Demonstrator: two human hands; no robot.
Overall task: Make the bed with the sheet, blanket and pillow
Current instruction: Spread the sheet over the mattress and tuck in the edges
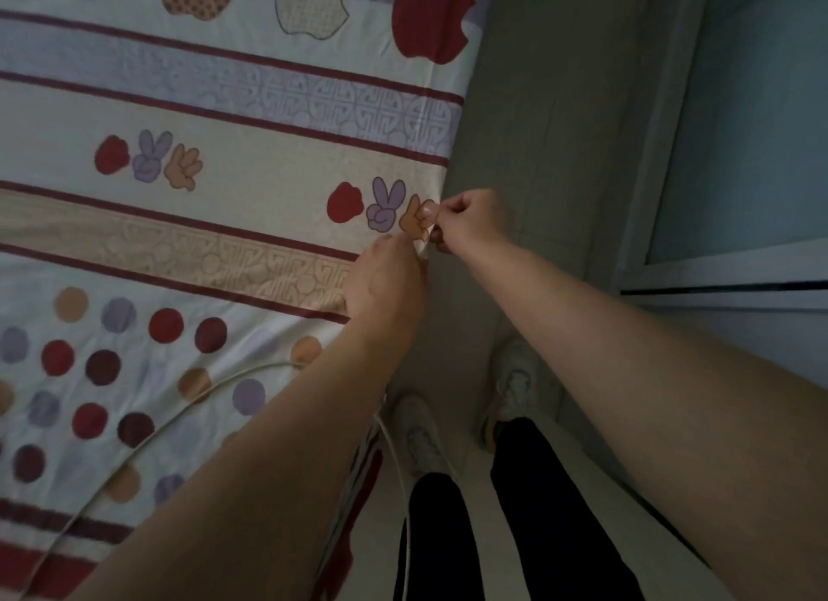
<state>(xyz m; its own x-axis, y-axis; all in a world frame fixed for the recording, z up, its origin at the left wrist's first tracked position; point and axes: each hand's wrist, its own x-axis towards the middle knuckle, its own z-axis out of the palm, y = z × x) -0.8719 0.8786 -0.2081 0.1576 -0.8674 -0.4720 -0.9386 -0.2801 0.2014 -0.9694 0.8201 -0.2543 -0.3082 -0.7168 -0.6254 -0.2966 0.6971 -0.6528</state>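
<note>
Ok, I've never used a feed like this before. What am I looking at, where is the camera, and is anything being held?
There is no machine here: the two bare arms belong to a person, and the one camera sits on their head, looking forward and down. So the feet in pale shoes at the bottom are the person's own, standing beside the bed. The bed fills the left of the picture, covered by a patterned sheet with stripes, dots and cartoon shapes. A white cable lies across it. The right hand pinches the sheet's edge. The left hand is at the same edge right beside it; its fingers are hidden, so I cannot tell whether it grips. No blanket or pillow is in view.
</note>
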